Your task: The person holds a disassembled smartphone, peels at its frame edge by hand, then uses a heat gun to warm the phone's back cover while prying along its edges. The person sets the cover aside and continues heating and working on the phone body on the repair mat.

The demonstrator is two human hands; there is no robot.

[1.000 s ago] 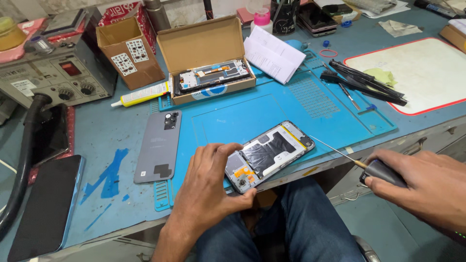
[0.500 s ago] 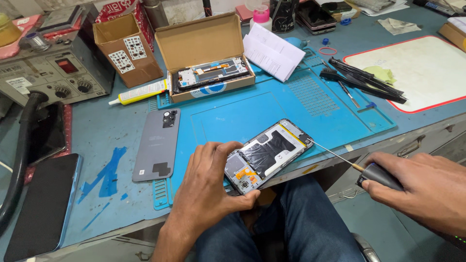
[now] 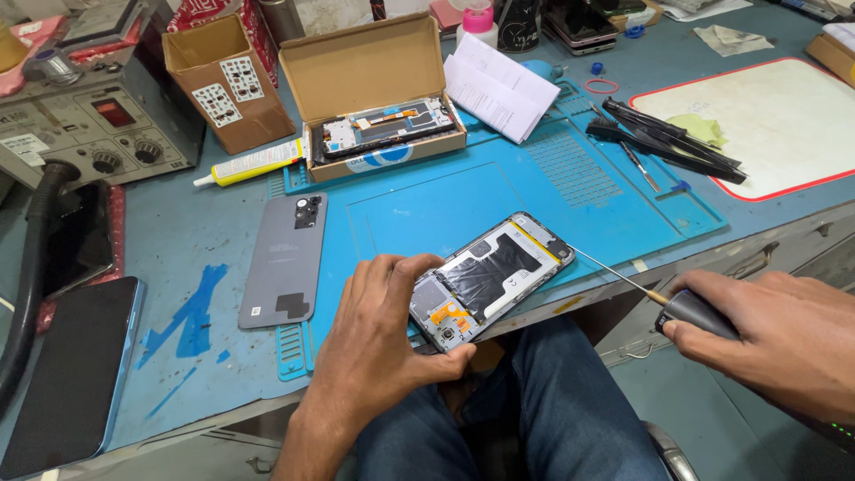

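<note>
Since the earlier frame I see very little moved: the opened phone [image 3: 488, 278] lies at the same angle at the near edge of the blue mat [image 3: 463, 200], and only the screwdriver [image 3: 655, 294] tip has drawn slightly nearer to its upper right corner.

The phone has its back removed, dark shield and orange flex showing. My left hand [image 3: 383, 343] has its grip clenched around the lower end of the phone, thumb under, fingers on top. My right hand [image 3: 775, 334] has its grip closed on the screwdriver handle, the thin shaft pointing at the phone edge.

On the counter [image 3: 169, 240], the grey back cover [image 3: 285, 258] rests just beside the mat, a cardboard box [image 3: 378, 85] with a spare frame behind it, black tools [image 3: 663, 138] at right.

I judge the risk so: the phone partly overhangs the counter edge, so a hard push could slide it off. Also a slipping tip may scratch the flex.
</note>
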